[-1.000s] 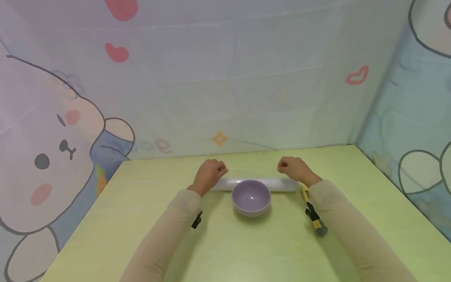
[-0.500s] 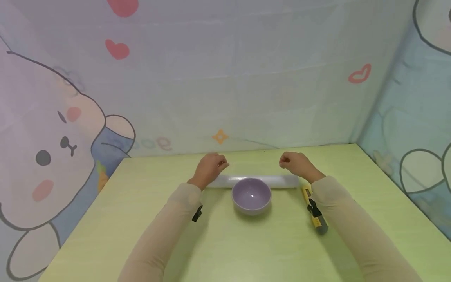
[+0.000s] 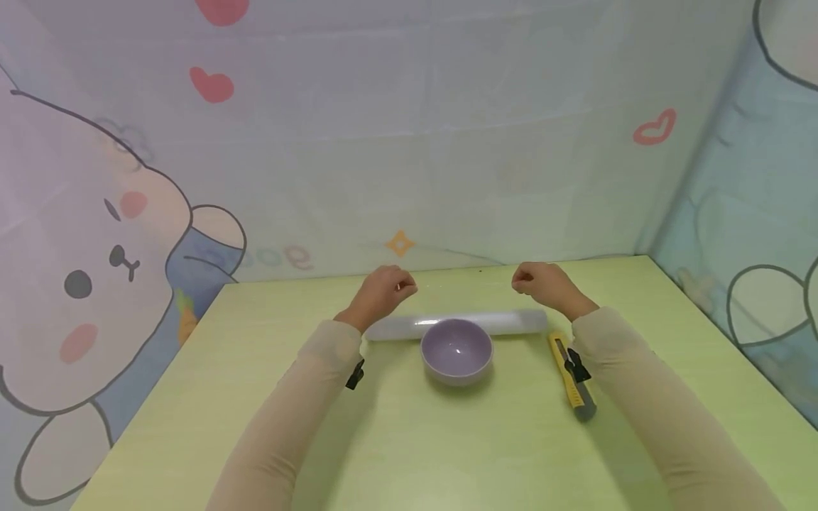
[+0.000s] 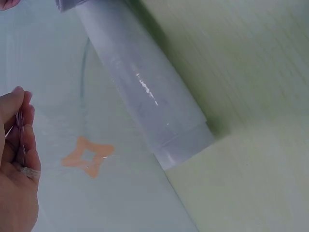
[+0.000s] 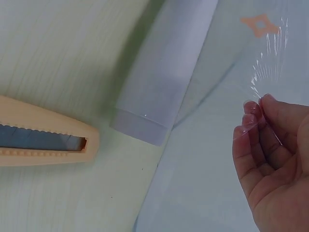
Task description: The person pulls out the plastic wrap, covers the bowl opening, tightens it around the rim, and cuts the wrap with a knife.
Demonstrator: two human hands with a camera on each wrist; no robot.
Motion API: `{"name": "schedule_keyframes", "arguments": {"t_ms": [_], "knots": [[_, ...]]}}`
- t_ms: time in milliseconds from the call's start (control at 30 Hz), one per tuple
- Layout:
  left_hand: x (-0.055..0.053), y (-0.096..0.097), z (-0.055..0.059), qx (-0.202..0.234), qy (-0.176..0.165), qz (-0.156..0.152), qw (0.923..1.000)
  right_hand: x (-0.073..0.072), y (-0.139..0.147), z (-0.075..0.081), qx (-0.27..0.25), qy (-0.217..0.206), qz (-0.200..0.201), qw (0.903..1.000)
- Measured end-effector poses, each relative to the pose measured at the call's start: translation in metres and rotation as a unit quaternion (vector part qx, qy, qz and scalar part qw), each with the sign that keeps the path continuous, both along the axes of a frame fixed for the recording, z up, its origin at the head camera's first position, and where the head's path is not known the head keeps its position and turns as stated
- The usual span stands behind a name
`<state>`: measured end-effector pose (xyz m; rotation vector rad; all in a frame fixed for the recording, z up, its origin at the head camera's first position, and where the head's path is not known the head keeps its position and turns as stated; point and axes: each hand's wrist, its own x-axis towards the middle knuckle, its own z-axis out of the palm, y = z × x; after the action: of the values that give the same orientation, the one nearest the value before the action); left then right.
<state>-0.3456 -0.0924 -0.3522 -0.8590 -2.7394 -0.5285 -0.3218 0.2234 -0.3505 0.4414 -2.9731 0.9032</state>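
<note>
A roll of clear cling film (image 3: 511, 322) lies across the table behind a purple bowl (image 3: 456, 349). Beyond the roll, my left hand (image 3: 382, 292) pinches one side of the film's loose edge; in the left wrist view the clear film bunches between thumb and fingers. My right hand (image 3: 548, 285) pinches the other side, and the right wrist view shows creases in the film (image 5: 270, 58) fanning out from its fingertips. Between the hands the sheet is nearly invisible in the head view. A yellow utility knife (image 3: 566, 372) lies right of the bowl, beside my right sleeve.
The pale green table (image 3: 415, 447) ends at a printed fabric backdrop (image 3: 511, 142) behind and to the sides. My right forearm (image 3: 658, 397) passes close to the knife's grey end. Each wrist wears a small black mount.
Both hands have moved farther from me and slightly apart, holding the film's edge. The roll has turned slightly, its right end now a little farther back. Bowl and knife stay in place.
</note>
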Motion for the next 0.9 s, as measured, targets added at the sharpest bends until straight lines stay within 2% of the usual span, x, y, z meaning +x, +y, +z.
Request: {"name": "schedule_keyframes", "arguments": {"t_ms": [167, 267, 533, 900], "knots": [[0.000, 0.000, 0.003, -0.001, 0.002, -0.030, 0.9995, 0.003, 0.002, 0.003, -0.001, -0.002, 0.000, 1.0000], [0.001, 0.000, 0.007, -0.011, 0.005, -0.032, 0.9994, 0.004, 0.002, 0.006, -0.002, 0.003, 0.001, 1.0000], [-0.002, 0.000, 0.012, -0.018, 0.040, -0.001, 0.9990, 0.004, 0.000, 0.015, 0.007, 0.018, 0.002, 0.9998], [-0.002, 0.001, 0.022, -0.013, 0.054, 0.027, 0.9981, 0.000, 0.000, 0.025, 0.004, 0.014, -0.005, 0.9999]]}}
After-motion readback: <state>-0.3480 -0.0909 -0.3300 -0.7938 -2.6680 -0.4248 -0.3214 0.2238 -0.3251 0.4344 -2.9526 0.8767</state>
